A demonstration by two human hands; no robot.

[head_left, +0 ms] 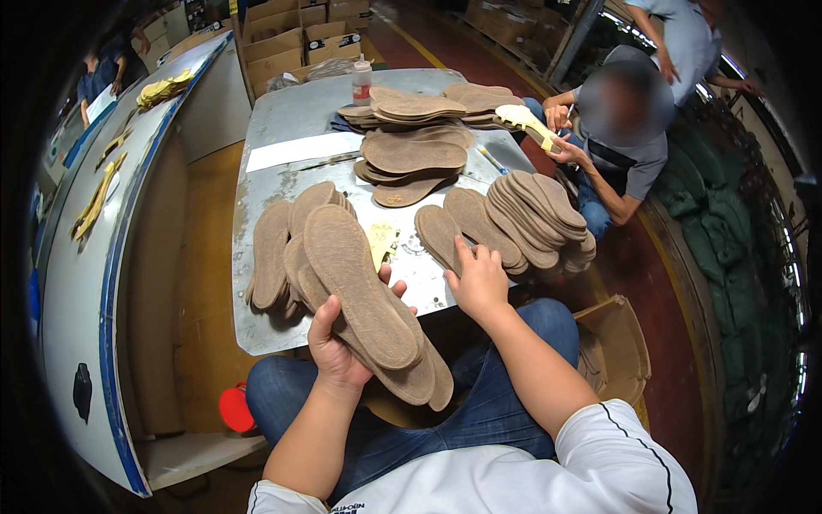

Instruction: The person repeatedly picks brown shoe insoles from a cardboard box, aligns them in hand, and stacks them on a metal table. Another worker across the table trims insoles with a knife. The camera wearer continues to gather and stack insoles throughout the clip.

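Note:
My left hand [341,349] is closed round a small stack of brown felt-like insoles [364,287], tilted over the near edge of the table. Its thumb lies on top and its fingertips show past the far side. With its fingers stretched out, my right hand [481,278] touches the near end of a brown insole [437,230] on the table. Beside that insole, a fanned pile of insoles [535,210] spreads to the right. Another pile of insoles [271,248] lies left of the held stack. Between the piles sits a yellow cut-out piece [383,241] with handwriting.
More insole stacks [413,154] cover the metal table [257,201] farther back, near a white bottle [361,81], paper strip [300,152] and pen [491,160]. At right, a person [634,163] holds a yellow sole-shaped piece [527,124]. A cardboard box [618,347] stands by my right knee.

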